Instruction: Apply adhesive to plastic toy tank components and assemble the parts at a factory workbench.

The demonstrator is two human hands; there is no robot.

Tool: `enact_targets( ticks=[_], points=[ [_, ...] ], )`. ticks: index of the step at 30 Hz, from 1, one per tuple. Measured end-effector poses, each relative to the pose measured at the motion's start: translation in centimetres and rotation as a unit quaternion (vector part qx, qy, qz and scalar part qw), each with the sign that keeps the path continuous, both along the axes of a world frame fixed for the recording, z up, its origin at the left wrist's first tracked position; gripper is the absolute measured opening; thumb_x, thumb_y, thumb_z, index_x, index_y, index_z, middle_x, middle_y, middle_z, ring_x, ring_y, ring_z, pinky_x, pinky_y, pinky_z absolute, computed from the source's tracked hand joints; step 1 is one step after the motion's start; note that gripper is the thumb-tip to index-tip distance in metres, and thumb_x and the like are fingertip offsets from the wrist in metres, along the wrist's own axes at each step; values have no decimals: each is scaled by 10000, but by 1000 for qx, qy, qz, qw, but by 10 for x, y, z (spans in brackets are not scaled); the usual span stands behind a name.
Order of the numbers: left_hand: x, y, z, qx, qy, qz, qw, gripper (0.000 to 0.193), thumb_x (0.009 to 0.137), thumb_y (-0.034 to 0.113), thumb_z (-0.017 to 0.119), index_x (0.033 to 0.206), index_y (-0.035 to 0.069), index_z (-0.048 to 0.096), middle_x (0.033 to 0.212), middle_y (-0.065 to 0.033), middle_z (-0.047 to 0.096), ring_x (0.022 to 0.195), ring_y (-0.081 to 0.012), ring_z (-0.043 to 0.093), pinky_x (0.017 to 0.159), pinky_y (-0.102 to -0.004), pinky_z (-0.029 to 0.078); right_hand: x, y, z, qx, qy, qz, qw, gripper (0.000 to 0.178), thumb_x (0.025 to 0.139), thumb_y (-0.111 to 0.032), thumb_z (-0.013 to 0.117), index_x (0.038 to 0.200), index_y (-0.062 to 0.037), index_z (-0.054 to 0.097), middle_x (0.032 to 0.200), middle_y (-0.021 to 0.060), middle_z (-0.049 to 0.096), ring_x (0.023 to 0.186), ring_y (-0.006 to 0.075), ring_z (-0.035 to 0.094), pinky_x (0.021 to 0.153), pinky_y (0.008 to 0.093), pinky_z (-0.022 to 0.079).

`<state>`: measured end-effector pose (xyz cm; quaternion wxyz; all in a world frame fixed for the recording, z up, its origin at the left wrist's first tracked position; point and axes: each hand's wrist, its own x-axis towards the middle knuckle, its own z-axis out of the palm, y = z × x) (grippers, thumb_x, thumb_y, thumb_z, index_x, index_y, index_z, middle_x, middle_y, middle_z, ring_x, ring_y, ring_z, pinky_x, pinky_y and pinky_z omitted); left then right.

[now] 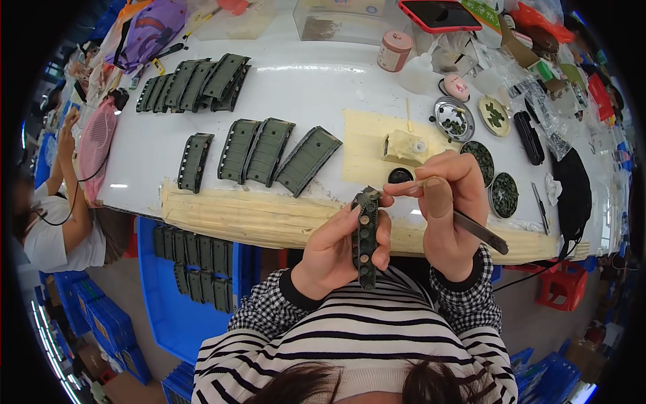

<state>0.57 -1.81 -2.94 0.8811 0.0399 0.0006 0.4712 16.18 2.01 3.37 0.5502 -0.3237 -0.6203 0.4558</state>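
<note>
My left hand (330, 246) is closed around a dark green toy-tank hull part (365, 242), held on edge so that a row of small round wheels faces up. My right hand (452, 202) is closed on a pair of dark metal tweezers (483, 232), whose broad end sticks out below the palm. Its fingertips reach the top end of the hull part; whether a small piece is pinched there I cannot make out. A tan cover wraps the right thumb. Just beyond the fingers stand a small black round cap (400, 176) and a tape-wrapped block (406, 147) with a bottle neck.
More green hull parts (269, 151) lie on the white table (303, 87) to the left. Round tins of small green pieces (503, 195) stand at right, near another pair of tweezers (540, 209). A blue crate (151, 303) of hull parts sits below the taped edge; a person (67, 222) works at far left.
</note>
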Motion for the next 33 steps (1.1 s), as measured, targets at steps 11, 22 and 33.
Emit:
enact_targets(
  ticks=[11,22,33],
  points=[
    [0,0,-1,-2,-1,4,1000,399,1019,263,391,1315,-3,400,940,-125,600,753,-227,637,701,-340,538,-1,3,-3,21,-20,2,1000,86,974,-35,490,1019,38,494,917,90,543,835,172,683,719,233,517],
    [-18,6,19,51,189,64,979,527,1043,297,294,1495,49,180,1232,-170,532,1061,-278,589,956,-415,469,29,32,-17,126,-264,-268,918,32,885,-13,620,906,10,609,798,56,567,634,109,550,564,252,434],
    [-23,1,20,255,593,204,736,738,850,58,675,1465,30,268,1098,-87,537,933,-116,552,830,-265,460,24,11,2,189,-195,-246,930,47,892,-3,621,934,15,631,832,58,561,636,67,472,563,201,379]
  ],
)
